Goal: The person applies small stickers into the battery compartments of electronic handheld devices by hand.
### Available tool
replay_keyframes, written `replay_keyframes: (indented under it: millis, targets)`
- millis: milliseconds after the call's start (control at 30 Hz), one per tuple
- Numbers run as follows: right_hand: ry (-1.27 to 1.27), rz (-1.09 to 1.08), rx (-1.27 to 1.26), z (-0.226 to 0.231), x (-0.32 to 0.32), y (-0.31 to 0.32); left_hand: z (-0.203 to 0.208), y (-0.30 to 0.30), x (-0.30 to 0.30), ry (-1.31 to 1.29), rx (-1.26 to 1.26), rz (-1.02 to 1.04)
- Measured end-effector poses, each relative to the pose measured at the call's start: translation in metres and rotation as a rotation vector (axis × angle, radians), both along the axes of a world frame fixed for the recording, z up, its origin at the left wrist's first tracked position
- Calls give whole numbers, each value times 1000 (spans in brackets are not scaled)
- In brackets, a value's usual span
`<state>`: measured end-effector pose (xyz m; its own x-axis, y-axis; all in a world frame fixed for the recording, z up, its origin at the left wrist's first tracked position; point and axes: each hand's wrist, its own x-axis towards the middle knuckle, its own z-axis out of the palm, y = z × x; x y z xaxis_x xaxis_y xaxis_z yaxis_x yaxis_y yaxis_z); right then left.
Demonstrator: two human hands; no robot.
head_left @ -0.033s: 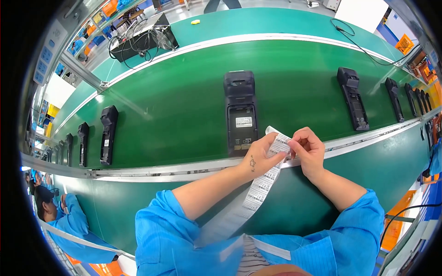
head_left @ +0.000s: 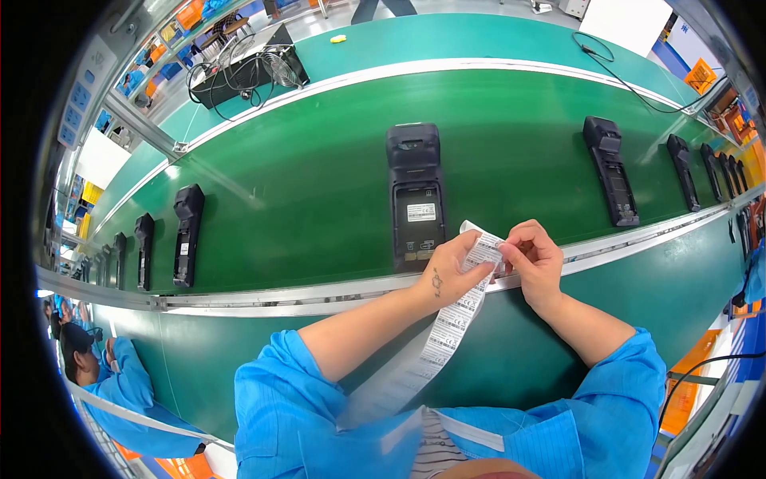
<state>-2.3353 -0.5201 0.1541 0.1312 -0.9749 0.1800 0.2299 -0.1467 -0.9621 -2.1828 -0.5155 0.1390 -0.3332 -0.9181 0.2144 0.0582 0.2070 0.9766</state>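
Note:
My left hand (head_left: 452, 270), closed with the thumb on top, grips a long strip of white printed labels (head_left: 452, 326). The strip hangs from this hand toward my lap, and its lower part turns into bare translucent backing. At the strip's upper right edge my right hand (head_left: 536, 259) is closed in a pinch, thumb against forefinger, on a label's edge; how far that label is lifted is hard to make out. Just beyond my left hand lies a dark handheld terminal (head_left: 416, 172), back up, its open battery bay bearing a white label (head_left: 421, 212).
More handheld terminals lie along the green belt (head_left: 311, 176), such as one on the right (head_left: 612, 172) and one on the left (head_left: 188, 235). A metal rail (head_left: 351, 300) edges the belt. Beyond it sits a black box with cables (head_left: 251, 68). A co-worker (head_left: 120, 375) is at left.
The terminals in the middle and on the right sit very slightly further left. Both hands keep their place on the label strip.

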Motion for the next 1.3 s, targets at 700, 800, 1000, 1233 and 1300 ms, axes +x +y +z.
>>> replay_keyframes:
  millis: [700,800,1000,1233,1300]
  targets:
    - [-16,-194,-22,-7,-35,-37,20,-17,-8,34,467,-148]
    - [-18,-194,-18,-7,-37,-38,20,-14,-11,80,459,-231]
    - [-2,-188,-50,-6,-41,-36,19,-11,-19,70,572,-565]
    - [1,-181,-27,-6,-46,-41,16,-16,-22,47,491,-522]
    - [8,-186,-33,-7,-48,-43,20,-18,-24,17,439,-501]
